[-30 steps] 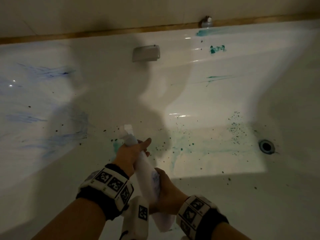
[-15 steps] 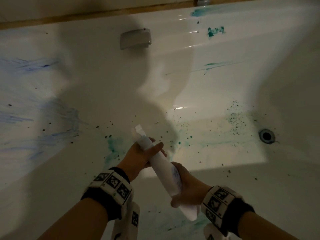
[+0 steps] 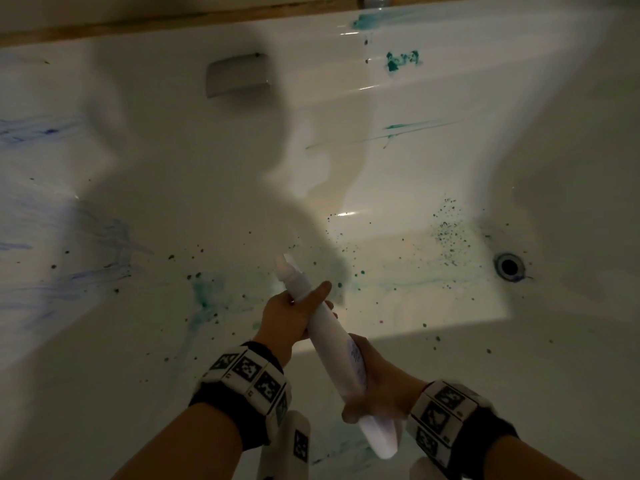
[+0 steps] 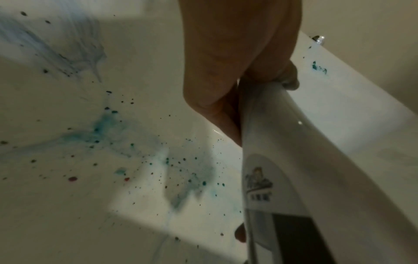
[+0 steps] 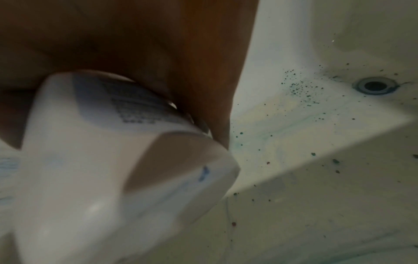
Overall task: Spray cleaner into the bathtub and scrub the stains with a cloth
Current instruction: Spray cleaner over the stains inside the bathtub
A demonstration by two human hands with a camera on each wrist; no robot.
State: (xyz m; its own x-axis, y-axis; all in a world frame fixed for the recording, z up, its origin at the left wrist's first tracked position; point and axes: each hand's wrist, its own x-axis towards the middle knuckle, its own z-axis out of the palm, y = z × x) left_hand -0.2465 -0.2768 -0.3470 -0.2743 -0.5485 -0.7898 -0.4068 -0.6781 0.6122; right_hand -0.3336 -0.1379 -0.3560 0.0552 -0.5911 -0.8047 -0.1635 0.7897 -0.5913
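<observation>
A white spray bottle (image 3: 332, 337) of cleaner is held over the bathtub (image 3: 519, 358), its nozzle tilted up and away from me. My left hand (image 3: 294, 313) grips the bottle's neck just below the spray head, thumb across the top. My right hand (image 3: 377, 386) is wrapped round the bottle's lower body near its base (image 5: 158, 169). Teal stains (image 3: 204, 296) and dark specks spot the tub floor below the nozzle; blue smears (image 3: 86, 271) lie at the left. In the left wrist view the label (image 4: 260, 182) faces the camera. No cloth is visible.
The drain (image 3: 509, 266) sits at the right of the tub floor. A grey overflow plate (image 3: 237, 77) is on the far wall, with teal marks (image 3: 401, 62) to its right. A metal fitting (image 3: 375, 0) stands on the far rim.
Both hands and the bottle have shifted right and slightly up in view. The grips are unchanged, and a teal stain under the nozzle now shows more.
</observation>
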